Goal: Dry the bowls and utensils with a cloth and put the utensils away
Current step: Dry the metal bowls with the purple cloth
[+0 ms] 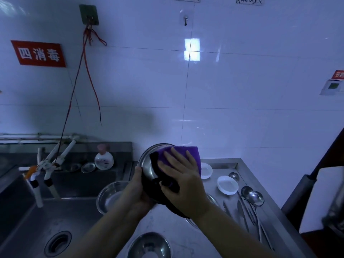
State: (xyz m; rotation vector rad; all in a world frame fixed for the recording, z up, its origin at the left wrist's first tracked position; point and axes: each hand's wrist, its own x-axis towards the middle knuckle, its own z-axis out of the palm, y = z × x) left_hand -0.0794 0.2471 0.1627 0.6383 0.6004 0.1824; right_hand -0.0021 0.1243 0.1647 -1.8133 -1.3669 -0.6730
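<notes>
**One bowl under the cloth, most of the work still ahead**

One steel bowl [149, 164] is being dried now; it is held up in the air above the desk [167, 220], near the middle of the view. The left hand [138, 190] grips its rim at about 8 o'clock, fingers curled round the edge. The right hand [178, 175] lies with fingers spread flat on the purple cloth [188, 155] and presses it against the bowl.

The bowl is tilted on its edge. I judge that its outer bottom faces the person and its mouth points away to the wall, but the dim light makes this not sure.

Left to do, as I judge: two more bowls, one at 9 o'clock [109, 196] and one at 6 o'clock [150, 244]. The utensils [249, 205] lie at 3 o'clock on the desk, handles toward the person, not yet put away. Two white dishes [227, 185] stand beside them.
</notes>
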